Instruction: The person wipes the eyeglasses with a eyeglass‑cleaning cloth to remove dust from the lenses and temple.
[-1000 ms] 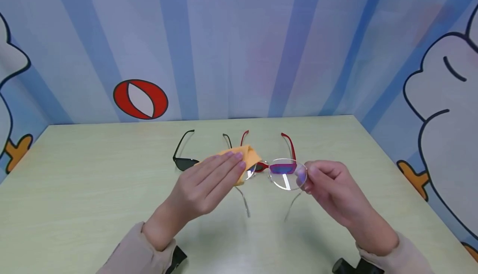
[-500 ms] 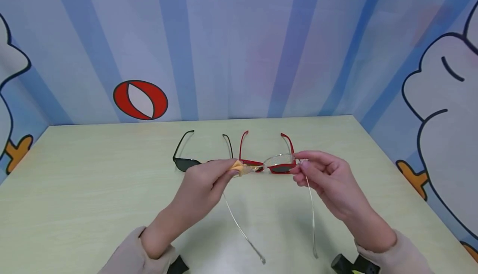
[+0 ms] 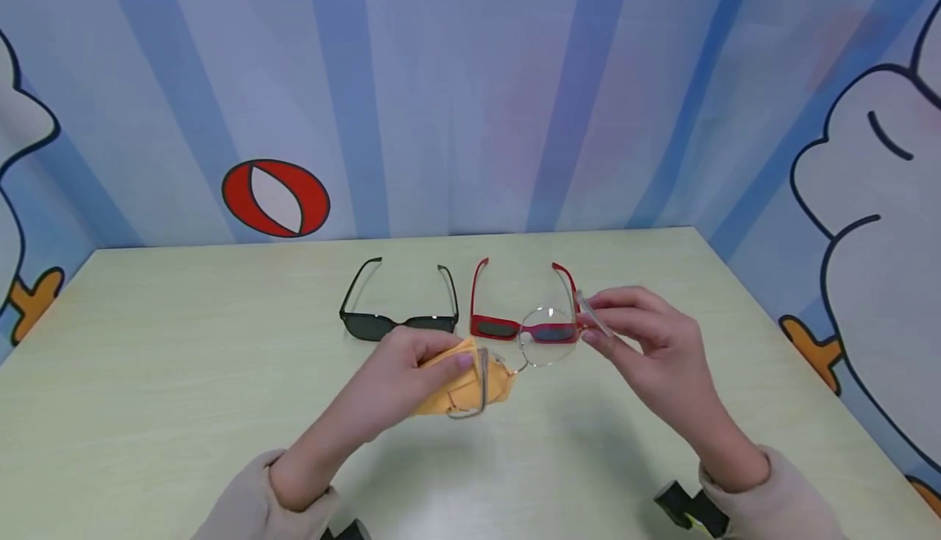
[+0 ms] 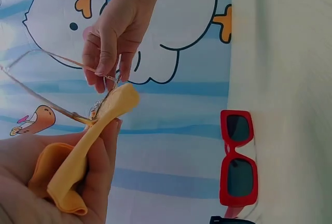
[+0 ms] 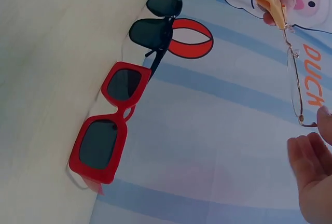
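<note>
A pair of thin-rimmed clear glasses (image 3: 547, 354) is held up between both hands, over the near side of the table. My left hand (image 3: 393, 381) pinches a folded orange cleaning cloth (image 3: 448, 393) around the left lens, which the cloth hides. One temple (image 3: 483, 381) crosses in front of the cloth. At the other end, my right hand (image 3: 654, 352) pinches the frame by its hinge, with the second temple (image 3: 594, 316) pointing toward the head camera. The bare right lens shows between the hands. In the left wrist view, the cloth (image 4: 98, 136) bunches between thumb and fingers.
Behind the hands, black sunglasses (image 3: 371, 327) and red sunglasses (image 3: 496, 328) stand side by side on the pale table (image 3: 184, 377), temples unfolded toward the back. A striped blue backdrop (image 3: 470, 99) with cartoon prints rises along the table's back and sides.
The left hand's straight fingers have gone from lying over the cloth to pinching it. The glasses have tilted, their temples swinging from hanging downward to pointing toward the head camera.
</note>
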A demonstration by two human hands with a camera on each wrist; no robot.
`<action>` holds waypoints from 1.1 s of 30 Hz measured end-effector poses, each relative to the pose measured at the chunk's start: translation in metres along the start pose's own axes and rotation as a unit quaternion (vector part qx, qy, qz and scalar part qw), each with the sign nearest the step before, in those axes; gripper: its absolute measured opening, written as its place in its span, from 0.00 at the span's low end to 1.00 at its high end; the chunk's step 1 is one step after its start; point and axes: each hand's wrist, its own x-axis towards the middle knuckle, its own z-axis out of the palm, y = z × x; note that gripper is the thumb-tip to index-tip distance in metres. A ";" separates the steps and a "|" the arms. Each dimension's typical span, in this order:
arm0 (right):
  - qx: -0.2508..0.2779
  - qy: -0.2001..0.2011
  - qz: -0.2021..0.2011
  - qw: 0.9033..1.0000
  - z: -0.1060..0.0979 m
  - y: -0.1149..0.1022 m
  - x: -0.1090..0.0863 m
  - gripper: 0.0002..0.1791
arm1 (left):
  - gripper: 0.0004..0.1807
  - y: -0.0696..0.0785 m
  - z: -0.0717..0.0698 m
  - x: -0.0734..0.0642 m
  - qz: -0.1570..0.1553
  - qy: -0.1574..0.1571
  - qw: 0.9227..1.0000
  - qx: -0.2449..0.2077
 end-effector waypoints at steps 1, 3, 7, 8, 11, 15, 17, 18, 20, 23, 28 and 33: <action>-0.024 0.001 -0.020 1.000 0.001 0.000 0.000 0.15 | 0.07 -0.001 0.000 0.000 -0.006 -0.008 1.000 -0.008; -0.056 0.001 -0.037 0.998 0.003 0.000 0.000 0.17 | 0.07 -0.003 0.001 0.001 -0.012 -0.020 1.000 -0.020; -0.081 0.006 -0.041 0.996 0.004 0.003 0.000 0.17 | 0.06 -0.007 0.002 0.001 -0.010 -0.033 0.999 -0.019; -0.078 0.008 -0.038 0.996 0.004 0.004 0.000 0.17 | 0.06 -0.007 0.002 0.001 -0.008 -0.033 0.999 -0.017; -0.066 0.014 -0.031 0.997 0.008 0.006 0.001 0.15 | 0.06 -0.008 0.001 0.000 0.007 -0.017 1.000 0.002; -0.058 0.018 -0.027 0.998 0.014 0.009 0.002 0.13 | 0.07 -0.009 0.002 0.002 0.053 0.034 0.997 0.044; -0.051 0.011 -0.020 0.998 0.018 0.009 0.002 0.12 | 0.09 -0.011 0.005 0.004 0.129 0.068 0.986 0.082; -0.048 0.006 -0.013 0.999 0.021 0.009 0.002 0.12 | 0.10 -0.012 0.006 0.006 0.184 0.084 0.973 0.115; -0.032 -0.009 0.009 0.999 0.025 0.008 0.001 0.11 | 0.13 -0.014 0.011 0.011 0.311 0.118 0.924 0.189; -0.007 -0.027 0.040 0.999 0.030 0.005 0.002 0.09 | 0.15 -0.015 0.020 0.018 0.468 0.148 0.816 0.304; -0.005 -0.036 0.037 0.999 0.033 0.001 0.005 0.08 | 0.18 -0.017 0.031 0.021 0.540 0.092 0.729 0.410; -0.019 -0.006 0.026 0.999 0.031 -0.001 0.005 0.08 | 0.20 -0.019 0.030 0.019 0.508 0.008 0.793 0.336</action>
